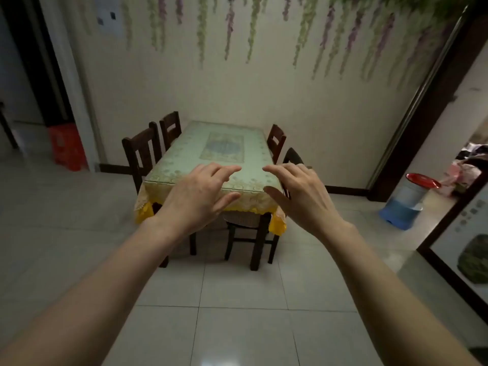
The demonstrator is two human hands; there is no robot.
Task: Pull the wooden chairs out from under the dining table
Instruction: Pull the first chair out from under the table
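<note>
The dining table (184, 154) stands against the far wall under a pale green and yellow lace cloth. Two dark wooden chairs are tucked in on its left side, one near (141, 151) and one far (171, 126). Two more sit on the right, a far one (276, 141) and a near one (291, 157) partly hidden by my right hand. A stool with a woven seat (241, 220) is pushed under the near end. My left hand (200, 199) and my right hand (301, 196) hover in the air in front of the table, fingers spread, holding nothing.
Pale floor tiles (237, 299) stretch between me and the table. A red crate (68, 146) stands by the left doorway. At the right is a blue and white bin with a red lid (412, 196) beside a dark door frame (433, 101).
</note>
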